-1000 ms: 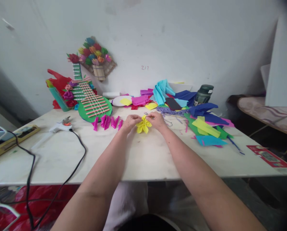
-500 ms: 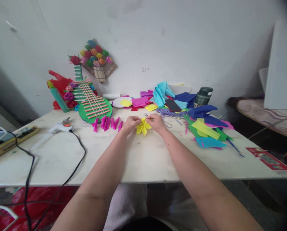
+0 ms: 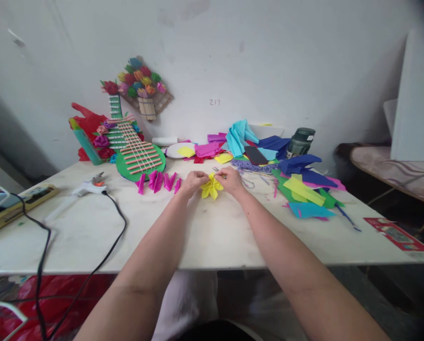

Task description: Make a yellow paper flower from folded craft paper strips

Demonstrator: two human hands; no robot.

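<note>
Between my two hands is a yellow paper flower (image 3: 211, 189), its pointed petals spread toward me just above the table. My left hand (image 3: 195, 182) pinches its left edge with thumb and fingertips. On the other side my right hand (image 3: 231, 180) pinches the upper right petals; something small and thin shows by its fingers, too small to name. To the left, several folded magenta paper pieces (image 3: 156, 181) lie in a row. Scissors or a similar thin tool lie partly hidden just behind my hands.
A glue gun (image 3: 89, 189) with a black cord lies left, near a power strip (image 3: 20, 208). Behind stands a green paper guitar (image 3: 141, 163) with flowers. Coloured paper sheets (image 3: 306, 192), purple yarn (image 3: 256, 167), a phone (image 3: 255, 156) and a dark bottle (image 3: 300, 142) are at right.
</note>
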